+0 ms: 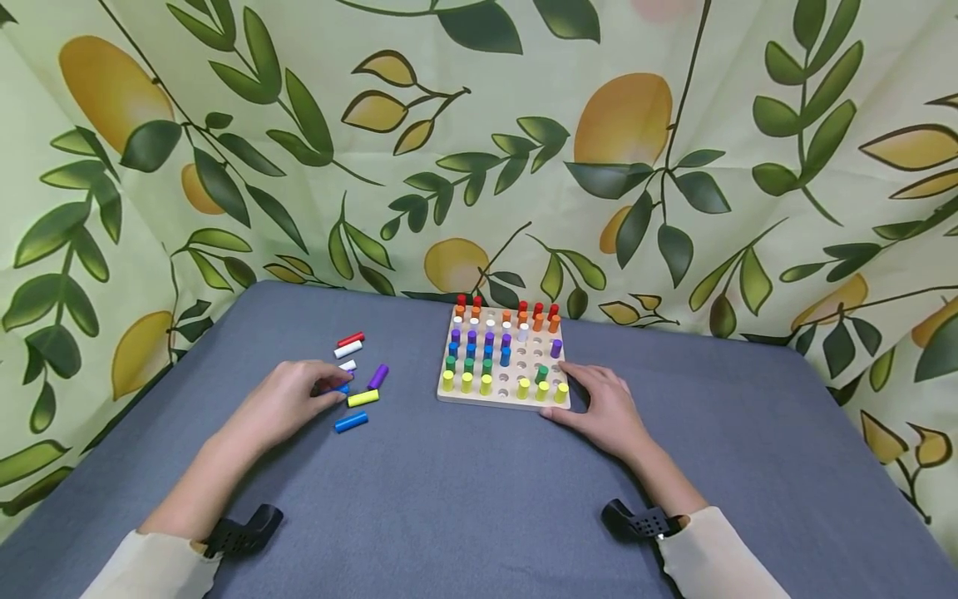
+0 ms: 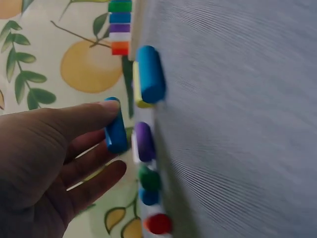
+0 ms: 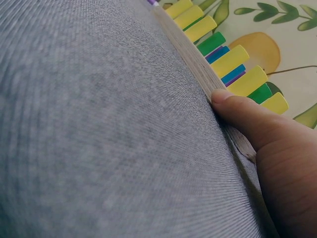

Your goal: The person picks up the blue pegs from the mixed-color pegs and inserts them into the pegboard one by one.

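Here's a small, smooth blue cylinder [image 2: 116, 133] pinched in the left hand's fingers [image 2: 96, 113], with loose red, white, purple, yellow and blue cylinders [image 1: 362, 398] lying on their sides just beside it! To the right, a flat, pale wooden pegboard [image 1: 505, 403], right hand's fingers [image 3: 242, 111] touching its edge, carries coloured cylinders [image 1: 486, 385] standing upright in rows, yellow nearest, red farthest, several holes showing.

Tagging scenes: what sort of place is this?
Probably a staged indoor tabletop setup: plain grey cloth surface, leaf-print fabric backdrop close behind, and a pegboard with loose pegs beside it.
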`<action>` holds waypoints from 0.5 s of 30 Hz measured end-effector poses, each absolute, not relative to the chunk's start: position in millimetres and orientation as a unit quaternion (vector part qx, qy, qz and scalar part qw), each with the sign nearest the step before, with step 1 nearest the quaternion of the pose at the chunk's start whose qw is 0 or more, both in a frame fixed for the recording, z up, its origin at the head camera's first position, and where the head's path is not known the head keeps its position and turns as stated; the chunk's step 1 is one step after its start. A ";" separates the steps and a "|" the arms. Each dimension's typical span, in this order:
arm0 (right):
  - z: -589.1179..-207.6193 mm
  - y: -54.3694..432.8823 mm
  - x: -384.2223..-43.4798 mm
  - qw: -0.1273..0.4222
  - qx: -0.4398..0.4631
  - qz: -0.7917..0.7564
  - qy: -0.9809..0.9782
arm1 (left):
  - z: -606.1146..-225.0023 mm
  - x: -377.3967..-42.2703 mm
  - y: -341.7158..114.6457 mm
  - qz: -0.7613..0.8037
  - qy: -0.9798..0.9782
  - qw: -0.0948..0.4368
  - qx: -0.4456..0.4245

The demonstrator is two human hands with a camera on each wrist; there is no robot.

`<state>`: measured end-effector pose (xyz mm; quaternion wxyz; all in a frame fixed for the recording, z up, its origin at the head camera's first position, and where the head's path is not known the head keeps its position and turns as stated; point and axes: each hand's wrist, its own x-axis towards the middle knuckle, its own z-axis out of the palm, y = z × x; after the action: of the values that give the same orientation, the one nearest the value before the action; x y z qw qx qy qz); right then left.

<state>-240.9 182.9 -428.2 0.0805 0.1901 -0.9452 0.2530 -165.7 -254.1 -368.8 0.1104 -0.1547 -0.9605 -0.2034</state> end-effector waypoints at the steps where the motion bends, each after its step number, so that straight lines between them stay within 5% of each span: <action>1: -428.1 183.4 -240.7 0.080 0.189 0.253 -0.946 | -366.9 -167.3 -251.8 -0.205 -0.959 0.115 -0.155; 15: -430.1 184.0 -241.8 0.083 0.191 0.252 -0.945 | -351.5 -186.3 -201.0 -0.267 -0.945 0.113 -0.151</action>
<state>-241.8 184.0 -430.1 0.0829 0.1905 -0.9451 0.2522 -186.3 -201.0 -351.5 0.1135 -0.1508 -0.9449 -0.2675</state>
